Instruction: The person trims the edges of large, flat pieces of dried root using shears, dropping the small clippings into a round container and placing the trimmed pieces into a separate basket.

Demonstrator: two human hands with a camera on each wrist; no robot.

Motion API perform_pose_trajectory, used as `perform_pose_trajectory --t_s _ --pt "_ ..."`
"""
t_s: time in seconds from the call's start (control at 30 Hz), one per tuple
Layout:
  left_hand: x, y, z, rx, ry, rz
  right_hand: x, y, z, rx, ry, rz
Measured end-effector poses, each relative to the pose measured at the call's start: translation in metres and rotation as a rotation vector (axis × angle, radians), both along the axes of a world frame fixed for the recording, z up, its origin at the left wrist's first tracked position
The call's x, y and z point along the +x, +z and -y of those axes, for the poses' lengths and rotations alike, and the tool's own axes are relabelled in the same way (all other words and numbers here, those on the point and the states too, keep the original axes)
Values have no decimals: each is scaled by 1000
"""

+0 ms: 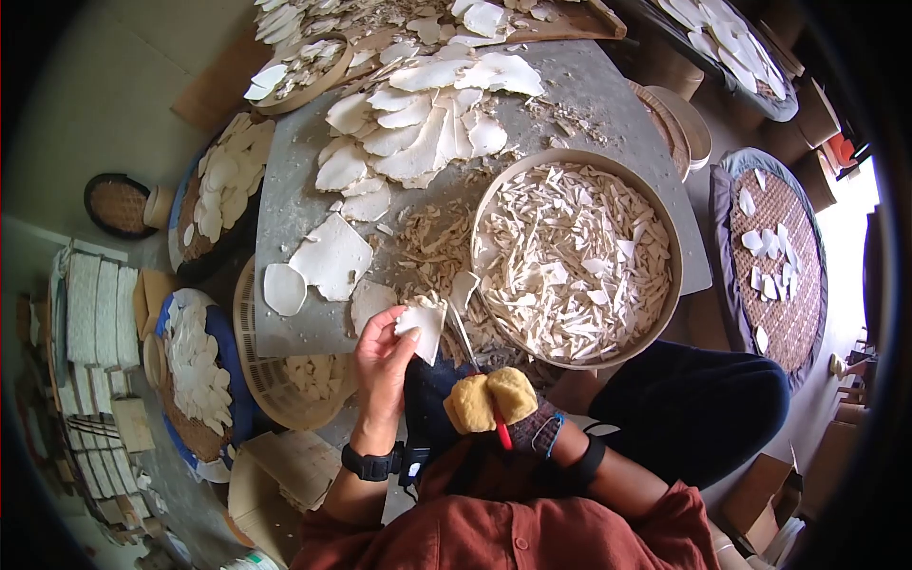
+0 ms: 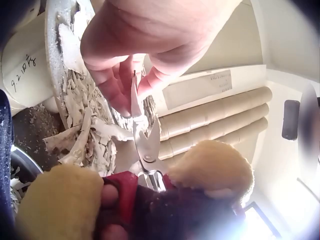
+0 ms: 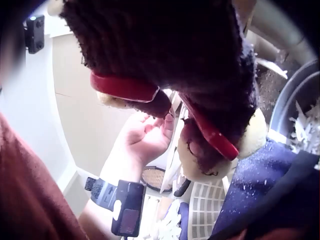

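Observation:
My left hand (image 1: pixel 382 366) pinches a thin, off-white sheet piece (image 1: pixel 421 328) between thumb and fingers. In the left wrist view the same piece appears edge-on under the fingertips. My right hand (image 1: pixel 543 427) wears a dark knitted glove and grips scissors (image 2: pixel 148 152) with red handles. Yellow foam pads (image 1: pixel 513 394) cover parts of the gloved fingers. The scissor blades stand apart in the left wrist view, close below the left fingertips and the sheet's lower edge. From the right wrist, the glove hides most of the blades.
A round tray (image 1: pixel 673 285) full of cut strips stands on the grey table (image 1: pixel 304 171). Large white sheets (image 1: pixel 408 123) are piled behind, with loose sheets (image 1: pixel 332 256) nearer. A slatted basket (image 1: pixel 249 342) stands at the left, and a woven tray (image 1: pixel 779 209) at the right.

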State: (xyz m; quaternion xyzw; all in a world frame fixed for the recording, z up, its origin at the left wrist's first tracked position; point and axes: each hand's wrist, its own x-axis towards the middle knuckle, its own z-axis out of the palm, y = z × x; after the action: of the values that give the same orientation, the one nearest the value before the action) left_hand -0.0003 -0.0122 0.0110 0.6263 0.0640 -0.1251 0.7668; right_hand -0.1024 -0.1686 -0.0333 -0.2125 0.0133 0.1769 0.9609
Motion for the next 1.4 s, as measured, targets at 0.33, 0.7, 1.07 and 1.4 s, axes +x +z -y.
perform_pose_trajectory --t_s 0.33,0.7,1.07,1.4 --pt "-15 3 27 -40 92 -24 1 -12 9 -1080 -215 632" --pt "7 -6 11 130 -180 -36 -14 -22 10 -618 98 133" --pt "11 5 -1 176 -451 -12 -2 -17 7 58 70 82" --pt "2 0 13 14 -57 -5 -11 -12 7 -395 139 77"
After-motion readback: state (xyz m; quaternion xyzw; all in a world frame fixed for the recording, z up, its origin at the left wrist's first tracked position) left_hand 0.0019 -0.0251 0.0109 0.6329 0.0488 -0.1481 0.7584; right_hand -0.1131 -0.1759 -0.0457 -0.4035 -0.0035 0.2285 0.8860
